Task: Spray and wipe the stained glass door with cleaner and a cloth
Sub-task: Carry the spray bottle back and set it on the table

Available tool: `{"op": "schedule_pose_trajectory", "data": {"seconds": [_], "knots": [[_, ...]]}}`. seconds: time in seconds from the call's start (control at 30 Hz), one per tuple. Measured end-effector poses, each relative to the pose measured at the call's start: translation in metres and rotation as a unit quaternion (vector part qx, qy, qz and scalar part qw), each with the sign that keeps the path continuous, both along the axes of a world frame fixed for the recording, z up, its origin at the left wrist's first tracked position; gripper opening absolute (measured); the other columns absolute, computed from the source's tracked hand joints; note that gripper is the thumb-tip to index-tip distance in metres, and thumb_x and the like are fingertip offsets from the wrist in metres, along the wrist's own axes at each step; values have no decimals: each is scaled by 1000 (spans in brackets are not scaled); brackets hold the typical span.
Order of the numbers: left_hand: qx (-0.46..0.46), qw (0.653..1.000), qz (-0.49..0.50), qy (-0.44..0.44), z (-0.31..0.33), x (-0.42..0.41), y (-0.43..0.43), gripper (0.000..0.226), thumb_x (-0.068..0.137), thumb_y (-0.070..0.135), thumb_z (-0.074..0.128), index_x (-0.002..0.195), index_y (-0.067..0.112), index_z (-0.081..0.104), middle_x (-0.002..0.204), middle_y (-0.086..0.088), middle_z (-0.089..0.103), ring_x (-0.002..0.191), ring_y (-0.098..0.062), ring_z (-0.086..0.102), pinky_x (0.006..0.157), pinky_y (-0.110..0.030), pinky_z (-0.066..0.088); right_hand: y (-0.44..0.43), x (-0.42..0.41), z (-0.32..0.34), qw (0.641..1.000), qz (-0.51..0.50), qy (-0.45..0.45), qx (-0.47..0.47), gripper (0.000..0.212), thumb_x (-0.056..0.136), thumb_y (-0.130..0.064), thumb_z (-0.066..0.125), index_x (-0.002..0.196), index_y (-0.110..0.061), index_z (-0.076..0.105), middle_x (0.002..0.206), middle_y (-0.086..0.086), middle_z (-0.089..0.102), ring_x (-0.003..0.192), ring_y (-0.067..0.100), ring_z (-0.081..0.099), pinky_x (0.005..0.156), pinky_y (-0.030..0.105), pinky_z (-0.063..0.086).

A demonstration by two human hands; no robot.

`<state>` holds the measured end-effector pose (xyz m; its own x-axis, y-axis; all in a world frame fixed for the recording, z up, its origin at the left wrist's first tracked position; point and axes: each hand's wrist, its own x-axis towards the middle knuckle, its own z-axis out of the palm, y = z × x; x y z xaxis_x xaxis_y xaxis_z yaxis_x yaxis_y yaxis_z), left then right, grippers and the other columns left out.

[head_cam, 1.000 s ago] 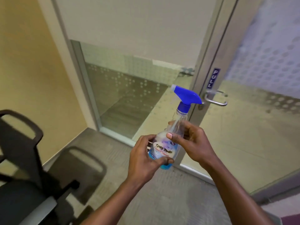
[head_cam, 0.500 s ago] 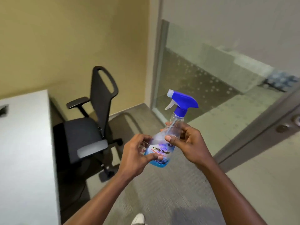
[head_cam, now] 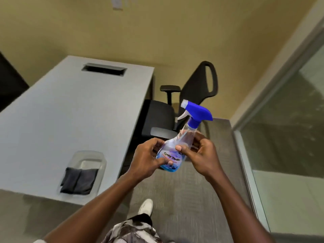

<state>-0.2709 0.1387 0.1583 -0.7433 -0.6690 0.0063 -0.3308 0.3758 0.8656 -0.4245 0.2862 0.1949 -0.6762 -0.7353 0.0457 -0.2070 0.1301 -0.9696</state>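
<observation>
Now left hand [head_cam: 146, 161] and right hand [head_cam: 203, 156] both clasp one spray bottle [head_cam: 182, 138]; one cloth [head_cam: 78, 180] in tray [head_cam: 87, 155].

Count recorded: one spray bottle [head_cam: 183, 136]; two hands, left hand [head_cam: 145, 160] and right hand [head_cam: 201, 155]; one tabletop [head_cam: 70, 111] at 9 o'clock; one clear tray [head_cam: 87, 155]; one dark cloth [head_cam: 78, 180]; one office chair [head_cam: 198, 92] at 12 o'clock; one shoe [head_cam: 145, 206] at 6 o'clock.

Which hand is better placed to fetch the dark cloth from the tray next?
Probably left: the left hand is nearer the cloth on the desk, while the right hand grips the spray bottle below its trigger.
</observation>
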Motion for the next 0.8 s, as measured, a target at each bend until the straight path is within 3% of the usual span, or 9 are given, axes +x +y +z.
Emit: {"op": "schedule_pose_trajectory", "data": {"seconds": [0.1,0.2,0.33,0.5,0.63,0.8], "knots": [[-19,999,35,-8,-5,24,-37,57,68,25,106,115,16,76,101,7,81,89,-11,78,79,-31,67,-49,12,-9,999,38,11,15,45,83,-13,94,120,-27,74,111,-2,84,103,19,81,92,42,67],[-36,998,55,-26,-13,41,-78,57,72,26,103,121,20,75,103,12,78,91,-3,75,78,-22,64,-99,24,-15,997,68,25,35,49,83,-15,94,126,-22,72,113,-4,82,104,12,80,92,38,67],[-65,994,74,-40,-26,58,-136,66,72,26,101,132,24,71,112,9,78,97,-9,74,83,-33,67,-164,40,-20,991,108,42,61,54,84,-21,92,132,-20,67,120,-3,78,112,13,75,94,35,66],[-68,991,79,-86,-51,80,-209,61,73,35,102,124,20,73,113,3,81,95,-17,76,85,-43,69,-241,58,-35,984,142,56,94,55,85,-26,92,132,-16,65,123,-1,75,111,13,72,79,11,60],[-51,989,85,-113,-73,92,-256,59,78,36,100,126,16,72,118,-2,81,100,-19,76,92,-47,68,-294,71,-56,976,153,84,134,59,85,-29,92,134,-10,66,130,5,76,115,18,72,99,34,64],[-19,985,87,-148,-100,101,-297,53,79,34,99,120,13,74,113,-6,82,101,-26,78,96,-50,66,-336,85,-87,968,171,102,154,53,84,-30,93,128,-12,70,122,7,79,108,21,74,97,39,65]]}}
